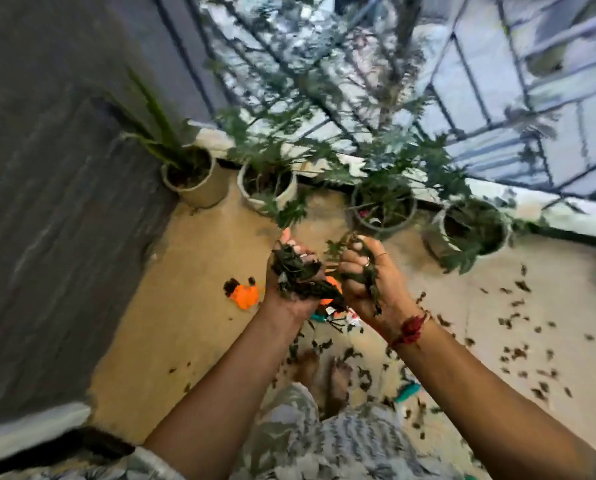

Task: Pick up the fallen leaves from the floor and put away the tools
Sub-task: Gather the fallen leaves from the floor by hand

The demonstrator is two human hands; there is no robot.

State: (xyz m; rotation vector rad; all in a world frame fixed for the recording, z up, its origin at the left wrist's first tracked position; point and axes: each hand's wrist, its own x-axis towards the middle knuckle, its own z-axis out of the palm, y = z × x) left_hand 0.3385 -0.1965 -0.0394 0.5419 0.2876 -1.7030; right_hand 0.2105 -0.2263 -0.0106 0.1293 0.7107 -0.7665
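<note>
Both my hands are raised side by side above the tan floor. My left hand (289,296) cups a bunch of dark green leaves (298,271) in its palm, fingers curled round them. My right hand (376,275) grips more leaves (369,271) between its curled fingers; a red thread sits on that wrist. Several fallen leaves (518,351) lie scattered on the floor to the right and below my arms. An orange tool (244,295) lies on the floor left of my left hand, and another orange piece (333,284) shows between my hands, mostly hidden.
Several potted plants stand in a row along the far ledge, among them a beige pot (199,181) and a dark pot (383,206). A dark grey wall (47,202) closes the left side. A metal railing (463,98) runs behind. A teal object (407,391) lies near my feet.
</note>
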